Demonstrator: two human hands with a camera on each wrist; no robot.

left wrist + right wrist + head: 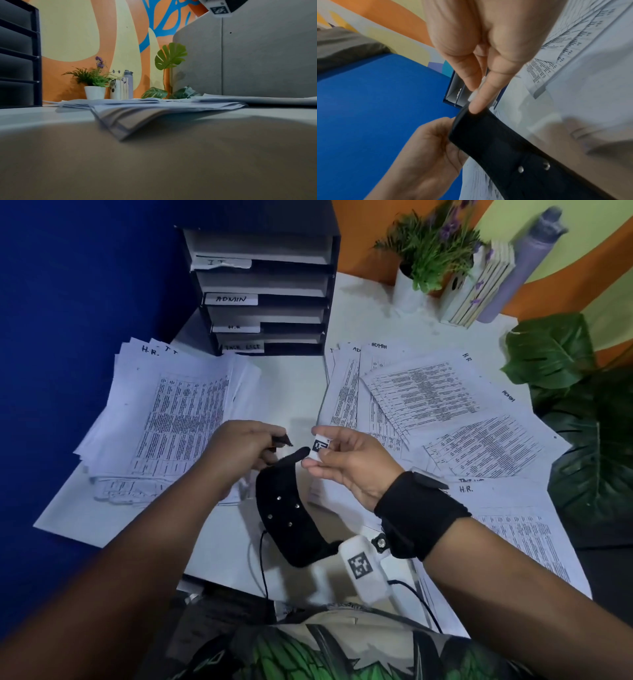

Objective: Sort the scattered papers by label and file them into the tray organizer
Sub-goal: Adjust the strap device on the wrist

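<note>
Table (298, 385) white, carries all. Papers (178, 412) in loose heaps mid-left and right of head view, unsorted, labels at corners for reading. Organizer (263, 292) top centre, slots tagged, apparently unfilled. Strap (291, 508) lower centre, unfastened: likely wrist-camera fitting. Left hand (239, 450) grips strap end; right hand (346, 463) pinches tag (321, 445).

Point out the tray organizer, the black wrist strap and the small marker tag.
tray organizer (294, 302), head view, dark front edge.
black wrist strap (291, 518), head view, studded middle.
small marker tag (320, 446), head view, printed face.
</note>
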